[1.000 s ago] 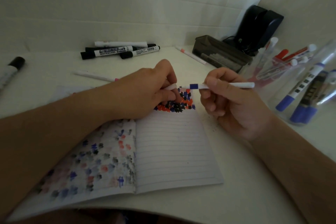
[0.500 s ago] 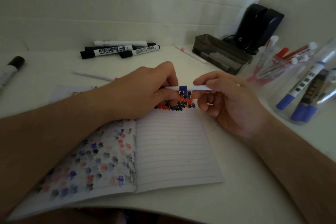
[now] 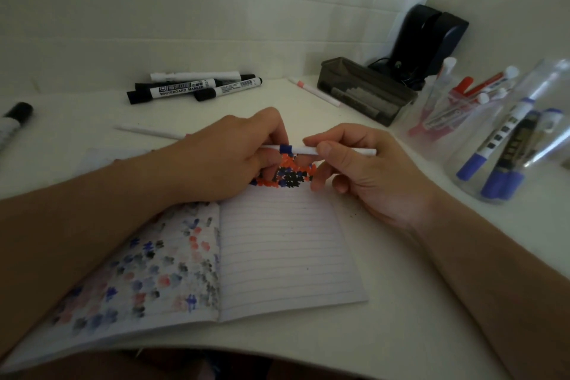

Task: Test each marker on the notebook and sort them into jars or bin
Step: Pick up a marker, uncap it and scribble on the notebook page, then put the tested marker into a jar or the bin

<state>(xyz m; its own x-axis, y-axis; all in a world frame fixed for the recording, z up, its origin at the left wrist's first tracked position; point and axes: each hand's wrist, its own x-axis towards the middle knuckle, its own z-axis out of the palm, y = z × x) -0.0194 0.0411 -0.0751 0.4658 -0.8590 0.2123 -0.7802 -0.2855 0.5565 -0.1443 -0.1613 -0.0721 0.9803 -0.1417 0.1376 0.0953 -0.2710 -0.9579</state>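
While the fingers of the right hand pinch the thin white marker by its barrel, the left hand pinches its other end beside the blue band. It lies level above the open notebook, over red, black and blue scribbles. Two clear jars of markers stand at right on the table.
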